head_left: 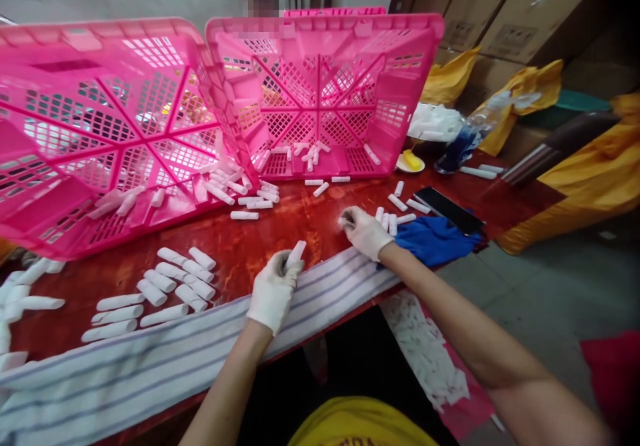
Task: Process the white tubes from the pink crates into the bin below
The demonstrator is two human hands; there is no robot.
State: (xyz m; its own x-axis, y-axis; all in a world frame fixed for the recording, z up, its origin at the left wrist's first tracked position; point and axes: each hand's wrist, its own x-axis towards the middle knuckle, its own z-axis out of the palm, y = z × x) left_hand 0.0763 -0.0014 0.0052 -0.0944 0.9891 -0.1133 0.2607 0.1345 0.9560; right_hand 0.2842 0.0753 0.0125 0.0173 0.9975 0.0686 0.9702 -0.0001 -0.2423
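Observation:
My left hand [273, 291], in a white glove, is closed round a small white tube [297, 251] whose upper end sticks out past the thumb. To its right, my gloved right hand [367, 234] pinches a small whitish piece [343, 221] at its fingertips; too little of it shows to name it. Several loose white tubes [395, 224] lie just beyond the right wrist. Left of my left hand, more white tubes [173, 271] are spread in rough rows on the red tabletop [220, 266]. A striped towel [320, 293] runs along the near edge beneath my hands.
Two pink baskets [319, 109] lie tipped toward me, with tubes inside. At the right are a blue cloth [430, 239], a phone [449, 210] and yellow sacks [595, 179]. Below the table edge sits a heap of white pieces [425, 346]. Cardboard boxes [535, 19] stand behind.

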